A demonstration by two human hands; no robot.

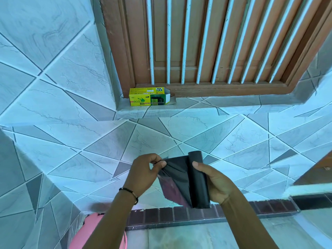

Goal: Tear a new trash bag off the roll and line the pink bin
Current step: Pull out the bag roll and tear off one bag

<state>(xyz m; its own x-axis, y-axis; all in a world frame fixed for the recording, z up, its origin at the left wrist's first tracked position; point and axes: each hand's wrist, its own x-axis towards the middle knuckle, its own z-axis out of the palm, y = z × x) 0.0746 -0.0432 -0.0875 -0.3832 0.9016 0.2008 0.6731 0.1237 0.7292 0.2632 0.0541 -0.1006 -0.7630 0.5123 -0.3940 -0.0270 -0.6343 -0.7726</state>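
My right hand (216, 183) grips a black roll of trash bags (200, 180), held upright in front of the tiled wall. A loose sheet of black bag (175, 178) is unrolled to the left of the roll. My left hand (143, 172) pinches the top left edge of that sheet between thumb and fingers. The pink bin (93, 229) shows at the bottom left, below my left forearm, which hides part of it.
A yellow-green trash bag box (149, 96) lies open on the tiled window ledge under a wooden window frame (206, 87) with white bars. A dark brick-tile strip (179, 214) runs along the wall's base. A white-edged surface (312, 191) juts in at right.
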